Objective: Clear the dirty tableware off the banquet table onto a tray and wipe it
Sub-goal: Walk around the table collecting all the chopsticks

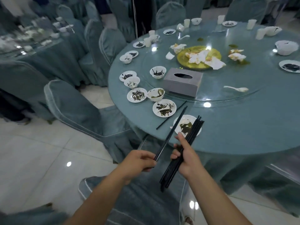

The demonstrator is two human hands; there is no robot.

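My right hand (186, 157) grips a bundle of several black chopsticks (193, 132) that slants up over a dirty white plate (191, 118) at the near edge of the round banquet table (235, 127). My left hand (139, 161) pinches the lower end of a single black chopstick (172, 130) pointing up toward the table. Another black chopstick (164, 121) lies on the tablecloth beside a soiled plate (164, 108). Several dirty small plates and bowls ring the table's left edge.
A grey tissue box (183, 82), a gold platter (199, 57) with crumpled napkins and a white spoon (237, 88) sit on the glass turntable. Covered chairs (78, 104) stand left of the table and below my arms. Cups and bowls line the far edge.
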